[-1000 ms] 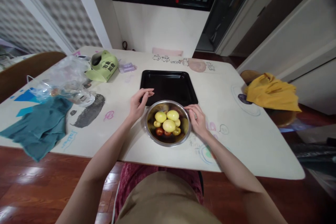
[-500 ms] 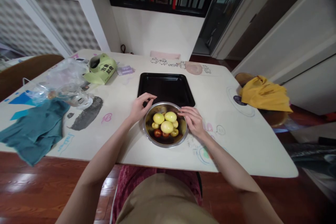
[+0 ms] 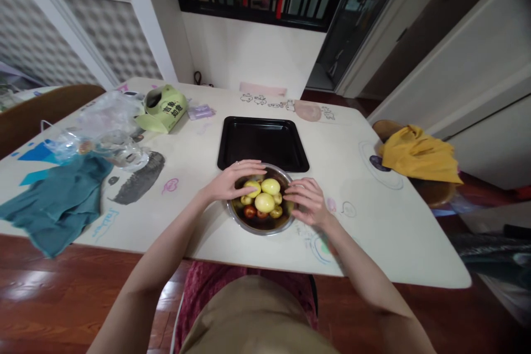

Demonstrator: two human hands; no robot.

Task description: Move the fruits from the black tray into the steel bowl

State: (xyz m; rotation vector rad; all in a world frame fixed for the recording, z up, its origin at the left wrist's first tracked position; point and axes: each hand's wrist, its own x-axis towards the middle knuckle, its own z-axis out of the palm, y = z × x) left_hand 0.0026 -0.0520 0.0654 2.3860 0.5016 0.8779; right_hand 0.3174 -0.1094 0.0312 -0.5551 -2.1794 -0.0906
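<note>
A steel bowl (image 3: 260,231) stands near the table's front edge with several fruits inside. Larger smooth yellow fruits (image 3: 264,203) lie on top; smaller yellowish and red-brown round fruits (image 3: 249,211) sit around and below them. My left hand (image 3: 228,181) reaches over the bowl's left side, fingers stretched and thumb apart. Its thumb is at the left yellow fruit (image 3: 252,188); whether it touches is unclear. My right hand (image 3: 310,202) is at the right rim with curved, spread fingers and nothing in them. Just behind the bowl is a black baking tray (image 3: 264,144).
To the left lie a teal cloth (image 3: 58,199), crumpled clear plastic (image 3: 120,149), a green bag-like carton (image 3: 166,110) and a small purple packet (image 3: 201,112). A yellow cloth (image 3: 418,155) hangs over a chair at the right. Drawings mark the white table (image 3: 352,243).
My left hand has moved right from the rim to above the fruits, its fingers extending. My right hand has shifted slightly down along the rim. Bowl and tray stay put.
</note>
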